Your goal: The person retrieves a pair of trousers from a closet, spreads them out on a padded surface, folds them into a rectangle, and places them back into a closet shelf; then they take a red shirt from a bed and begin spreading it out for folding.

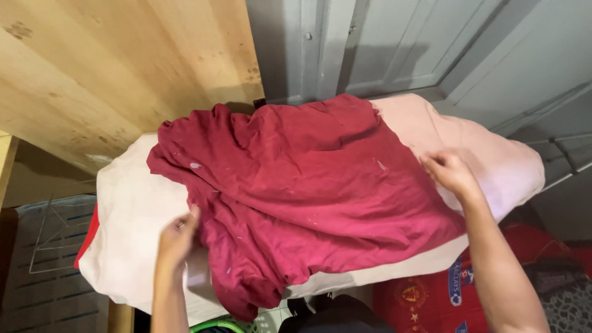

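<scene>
Reaching up from the lower edge, the left hand (pixel 177 237) pinches the crumpled dark red garment's (pixel 296 191) near-left edge, fingers curled. The garment lies across the pale-covered bench (pixel 132 216). The right hand (pixel 450 172) grips its right edge, fingertips hidden in folds; both elbows are cut off.

Left hand (pixel 177 237) and right hand (pixel 450 172) pinching, forearms extended.

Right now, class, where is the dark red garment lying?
In the head view, the dark red garment lies crumpled across the middle of the pale covered board, between the left hand and the right hand.
</scene>
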